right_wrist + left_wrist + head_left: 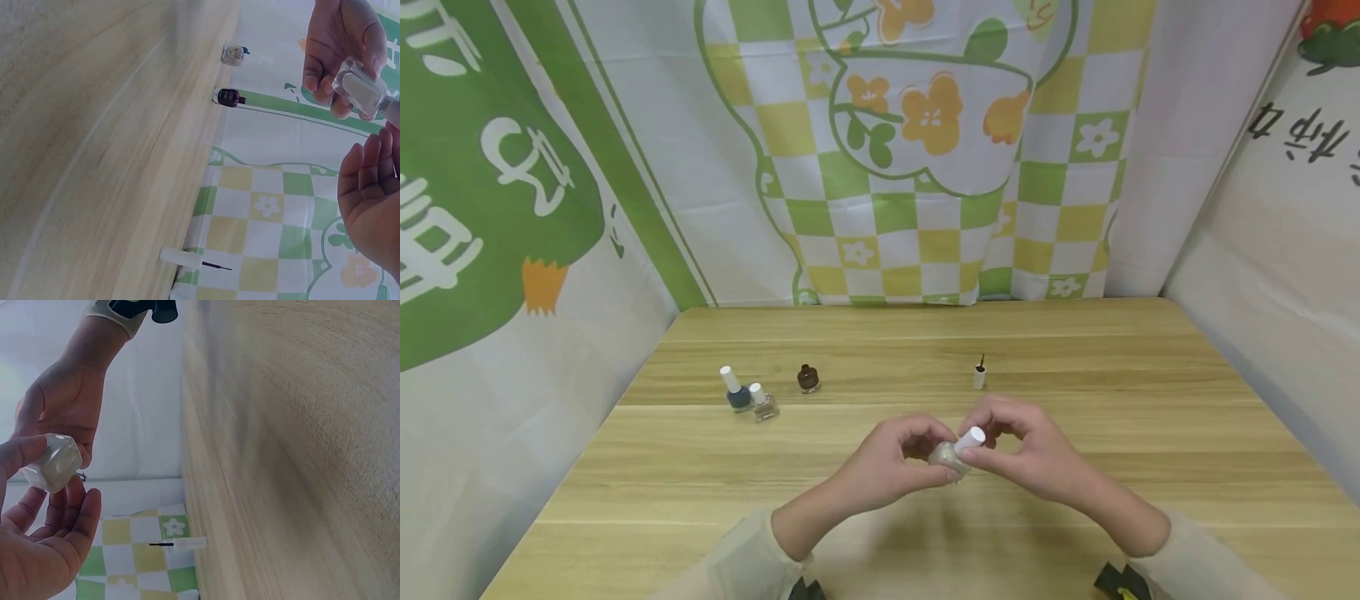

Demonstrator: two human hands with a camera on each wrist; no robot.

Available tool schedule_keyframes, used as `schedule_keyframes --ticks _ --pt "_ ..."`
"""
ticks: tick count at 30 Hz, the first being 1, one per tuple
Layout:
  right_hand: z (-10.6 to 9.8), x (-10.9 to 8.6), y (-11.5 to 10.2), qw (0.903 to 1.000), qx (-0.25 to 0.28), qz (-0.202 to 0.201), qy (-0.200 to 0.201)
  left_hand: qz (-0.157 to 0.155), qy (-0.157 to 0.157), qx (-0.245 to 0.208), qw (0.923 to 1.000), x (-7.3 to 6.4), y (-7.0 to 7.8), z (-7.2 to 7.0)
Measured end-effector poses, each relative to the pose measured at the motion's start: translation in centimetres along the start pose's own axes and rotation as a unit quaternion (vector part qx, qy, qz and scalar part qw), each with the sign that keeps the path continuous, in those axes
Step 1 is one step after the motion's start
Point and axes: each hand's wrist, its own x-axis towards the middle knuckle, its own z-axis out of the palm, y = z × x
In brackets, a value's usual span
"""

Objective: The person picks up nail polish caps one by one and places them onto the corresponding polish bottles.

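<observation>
My left hand [891,462] pinches the clear glass body of a nail polish bottle [946,457] with pale contents, held above the table. In the head view the bottle leans to the right, its white cap [972,439] pointing up. The thumb and fingers of my right hand [1030,450] pinch that cap. In the right wrist view the bottle [359,86] shows a pale filling below its neck, the cap running off the frame edge. From the left wrist, the squarish glass base of the bottle [55,464] faces the camera.
A dark, capless polish bottle [808,379] stands on the wooden table [700,483]. Left of it are a blue polish bottle [737,396] and a clear one [764,406], both white-capped. A white cap with its brush up [979,377] stands at the right. Patterned curtains [917,250] hang behind.
</observation>
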Motion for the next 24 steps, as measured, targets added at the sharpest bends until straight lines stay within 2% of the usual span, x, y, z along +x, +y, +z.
schedule_keyframes --ticks 6,13,18,24 --pt "0.28 -0.08 0.16 0.9995 -0.012 0.02 0.021 0.004 0.004 0.0 1.0 0.06 -0.2 0.23" --pt "0.52 -0.04 0.15 0.9991 -0.005 0.033 0.027 -0.001 0.008 0.016 0.9998 0.05 -0.38 0.4" --pt "0.19 -0.08 0.11 0.9993 -0.016 0.028 0.017 0.005 0.008 0.016 0.9998 0.05 -0.31 0.2" --pt "-0.45 -0.06 -0.16 0.9998 -0.009 0.008 -0.015 -0.001 0.002 0.002 1.0 0.03 -0.1 -0.09"
